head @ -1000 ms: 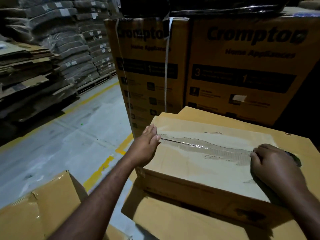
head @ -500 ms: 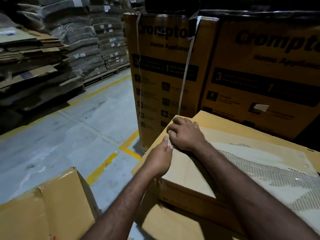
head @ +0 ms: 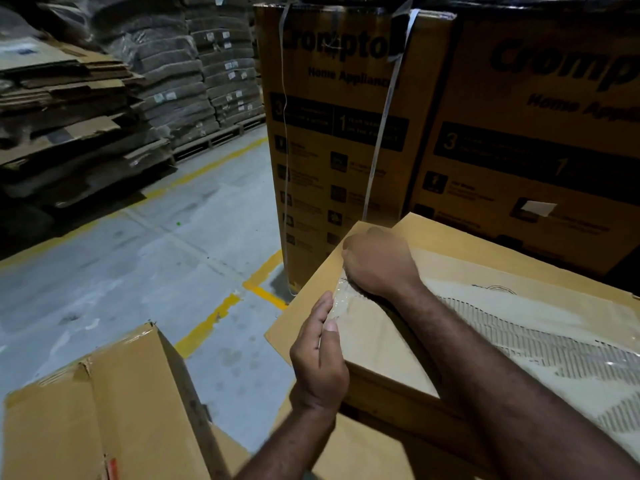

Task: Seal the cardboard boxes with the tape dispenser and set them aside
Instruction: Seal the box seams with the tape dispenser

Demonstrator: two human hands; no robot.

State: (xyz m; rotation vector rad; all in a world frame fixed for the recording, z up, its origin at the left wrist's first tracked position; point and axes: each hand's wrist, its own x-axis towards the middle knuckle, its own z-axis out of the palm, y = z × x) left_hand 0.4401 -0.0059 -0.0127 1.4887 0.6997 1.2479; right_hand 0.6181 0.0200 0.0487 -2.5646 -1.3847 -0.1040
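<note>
Warehouse floor [head: 138, 271] beyond, left hand [head: 320, 355] slid down box [head: 377, 341] edge.

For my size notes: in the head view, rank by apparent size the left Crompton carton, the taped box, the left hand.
1-2. Left Crompton carton and taped box: alike; the box is nearer and cropped, so unranked.
3. Left hand.

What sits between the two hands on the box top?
Head view: crinkled clear tape at the box edge, between left hand and right hand.
</note>
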